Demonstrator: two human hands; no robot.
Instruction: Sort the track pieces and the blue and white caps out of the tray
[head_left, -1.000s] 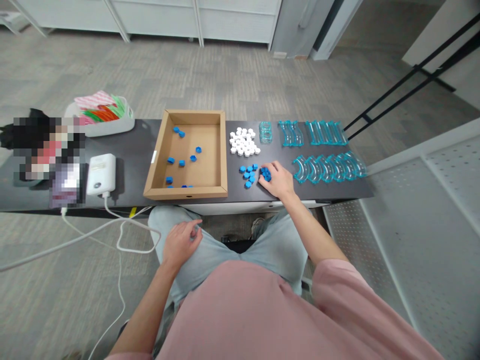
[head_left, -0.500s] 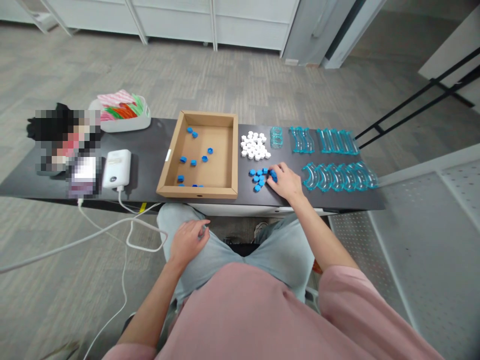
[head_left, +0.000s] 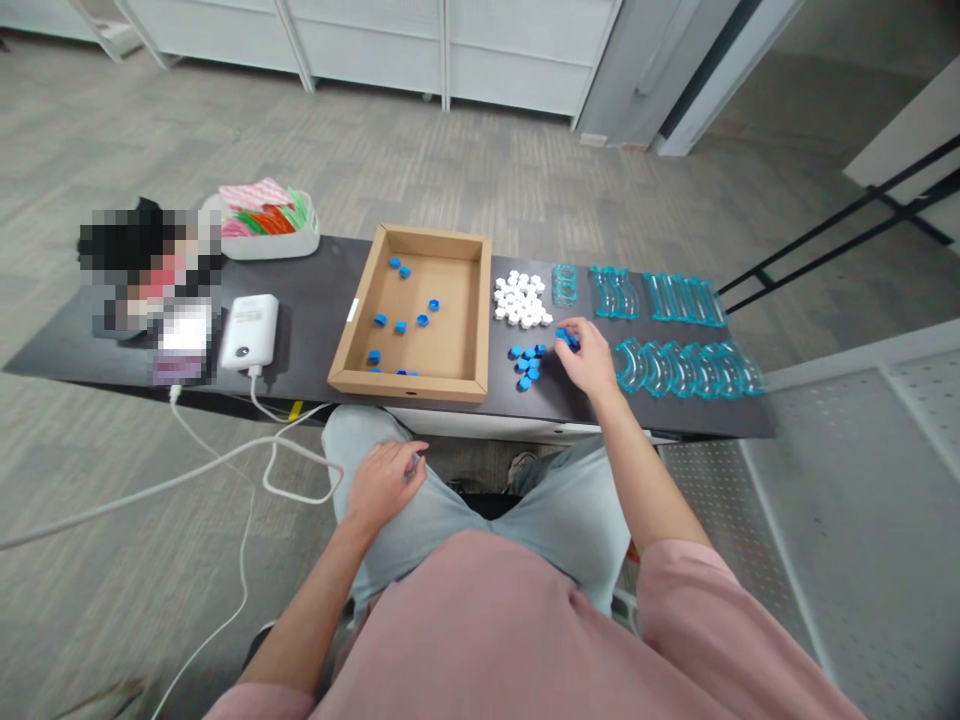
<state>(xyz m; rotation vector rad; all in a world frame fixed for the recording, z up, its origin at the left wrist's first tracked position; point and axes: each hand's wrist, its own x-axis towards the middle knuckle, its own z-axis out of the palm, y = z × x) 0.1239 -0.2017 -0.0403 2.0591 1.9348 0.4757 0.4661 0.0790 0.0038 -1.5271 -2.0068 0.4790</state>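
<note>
My right hand (head_left: pixel 586 358) is over the dark table with its fingers curled on a few small blue hexagonal pieces (head_left: pixel 567 337), partly hidden by the fingers. Just left of it lies a loose cluster of several more blue pieces (head_left: pixel 528 365). Behind that cluster is a pile of white hexagonal pieces (head_left: pixel 520 300). To the left stands a shallow cardboard box (head_left: pixel 484 320) with several blue pieces (head_left: pixel 401 327) scattered on its floor. My left hand (head_left: pixel 386 480) rests on my left thigh, fingers loosely extended and holding nothing visible.
Rows of clear teal curved parts (head_left: pixel 686 368), straight teal parts (head_left: pixel 684 299) and small teal parts (head_left: pixel 564 285) lie on the right. At the left are a white power bank (head_left: pixel 250 330) with cables, a phone (head_left: pixel 184 340) and a white basket (head_left: pixel 270 242) of colourful items.
My right hand has drawn slightly right and away from the blue cluster, with blue pieces at its fingertips. The left hand stays on the thigh. The whole view has shifted a little.
</note>
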